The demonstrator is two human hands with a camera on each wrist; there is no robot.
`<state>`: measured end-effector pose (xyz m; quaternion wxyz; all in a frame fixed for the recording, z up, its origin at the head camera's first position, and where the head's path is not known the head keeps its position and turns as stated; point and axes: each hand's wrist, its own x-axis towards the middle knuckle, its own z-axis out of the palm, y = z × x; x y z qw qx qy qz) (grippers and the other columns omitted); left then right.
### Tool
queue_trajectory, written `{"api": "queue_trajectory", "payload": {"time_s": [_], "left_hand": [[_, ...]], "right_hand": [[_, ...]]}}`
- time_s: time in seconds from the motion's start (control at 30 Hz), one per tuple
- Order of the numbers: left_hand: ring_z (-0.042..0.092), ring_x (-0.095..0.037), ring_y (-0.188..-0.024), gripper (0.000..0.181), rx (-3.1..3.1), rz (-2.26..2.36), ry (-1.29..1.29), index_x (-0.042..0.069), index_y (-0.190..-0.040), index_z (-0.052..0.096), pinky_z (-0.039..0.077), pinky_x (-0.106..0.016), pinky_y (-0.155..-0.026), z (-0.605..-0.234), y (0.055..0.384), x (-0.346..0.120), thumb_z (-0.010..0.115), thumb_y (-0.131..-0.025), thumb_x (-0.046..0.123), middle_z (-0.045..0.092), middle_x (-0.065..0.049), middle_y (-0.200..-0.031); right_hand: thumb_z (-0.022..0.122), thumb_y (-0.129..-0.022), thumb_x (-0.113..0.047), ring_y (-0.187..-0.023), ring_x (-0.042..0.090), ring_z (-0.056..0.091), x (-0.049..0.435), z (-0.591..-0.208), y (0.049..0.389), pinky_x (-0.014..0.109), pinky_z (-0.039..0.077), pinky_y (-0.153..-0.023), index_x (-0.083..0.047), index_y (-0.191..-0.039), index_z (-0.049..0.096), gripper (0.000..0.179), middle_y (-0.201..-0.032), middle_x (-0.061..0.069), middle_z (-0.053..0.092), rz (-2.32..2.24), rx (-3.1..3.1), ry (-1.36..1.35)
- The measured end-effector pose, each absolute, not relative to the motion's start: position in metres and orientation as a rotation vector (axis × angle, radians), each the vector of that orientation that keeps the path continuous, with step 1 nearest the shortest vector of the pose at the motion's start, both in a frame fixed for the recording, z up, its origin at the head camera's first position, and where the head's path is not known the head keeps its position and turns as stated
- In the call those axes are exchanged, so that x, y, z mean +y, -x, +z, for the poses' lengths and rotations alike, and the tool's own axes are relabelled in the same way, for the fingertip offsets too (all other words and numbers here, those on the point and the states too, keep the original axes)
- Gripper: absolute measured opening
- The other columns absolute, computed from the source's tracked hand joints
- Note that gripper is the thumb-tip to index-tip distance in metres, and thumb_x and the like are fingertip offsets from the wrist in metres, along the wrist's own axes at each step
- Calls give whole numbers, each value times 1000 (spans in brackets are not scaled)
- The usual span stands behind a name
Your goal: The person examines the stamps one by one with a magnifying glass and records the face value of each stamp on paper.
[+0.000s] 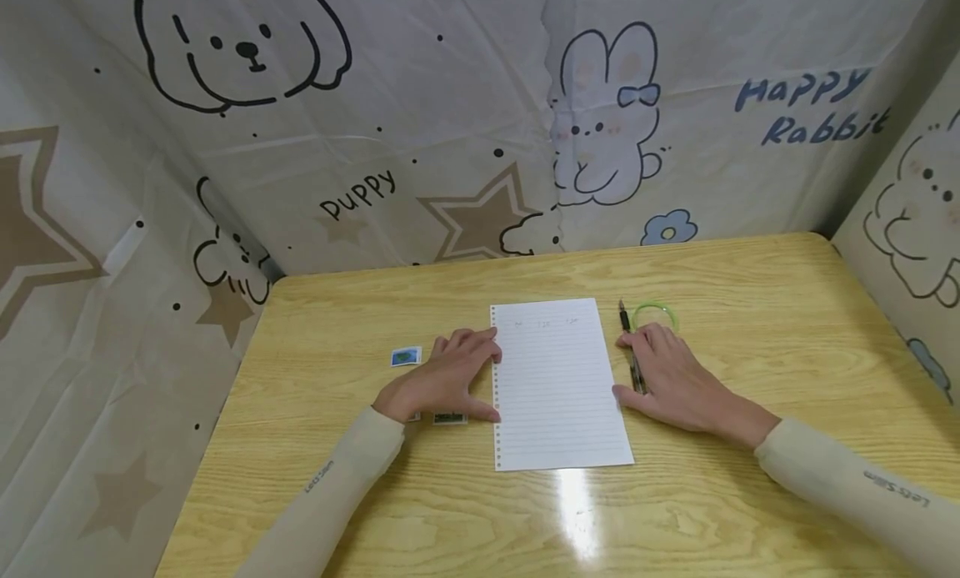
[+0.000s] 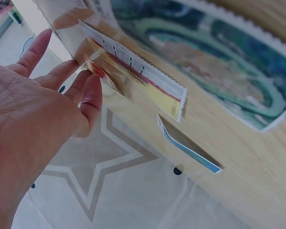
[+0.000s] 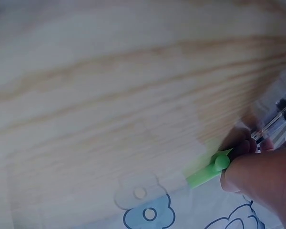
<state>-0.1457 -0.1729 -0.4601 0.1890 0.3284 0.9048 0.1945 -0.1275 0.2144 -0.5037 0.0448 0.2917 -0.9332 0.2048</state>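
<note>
A sheet of lined paper (image 1: 558,394) with punched holes down its left side lies on the table. My left hand (image 1: 453,374) spreads its fingers and thumb at that holed edge. Along the opposite edge, the thumb of my right hand (image 1: 671,382) touches the paper. A pen (image 1: 624,318) with a dark grip lies beneath the right hand, which covers its middle. Just beyond these fingers is a thin green ring (image 1: 654,304); the right wrist view shows a round green knob (image 3: 222,162) on it. Several stamps lie around the left hand, including a blue one (image 1: 406,357).
The left wrist view shows a large green and blue stamp (image 2: 219,57) and a white, red and yellow stamp (image 2: 143,74) close by. The wooden table (image 1: 337,311) ends at a printed cloth backdrop (image 1: 420,103) behind and at both sides.
</note>
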Motion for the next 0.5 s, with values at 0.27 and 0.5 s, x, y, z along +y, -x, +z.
{"api": "queue_trajectory", "payload": {"time_s": [0.27,0.5], "left_hand": [[26,-39,-156,75,2551,564,-938,12,-138,54,25,-61,-114,-460,145,-174,94,-86,49,29,-15,-175],[25,-38,-157,71,2563,570,-965,13,-139,56,23,-62,-117,-464,146,-177,91,-90,49,31,-14,-174]], "right_hand": [[77,-98,-37,-101,27,45,214,-502,126,44,36,-86,-1,-139,56,58,-121,12,49,642,-2859,-887],[75,-100,-39,-100,26,42,215,-498,124,43,35,-86,1,-149,49,69,-122,12,48,684,-2935,-844]]}}
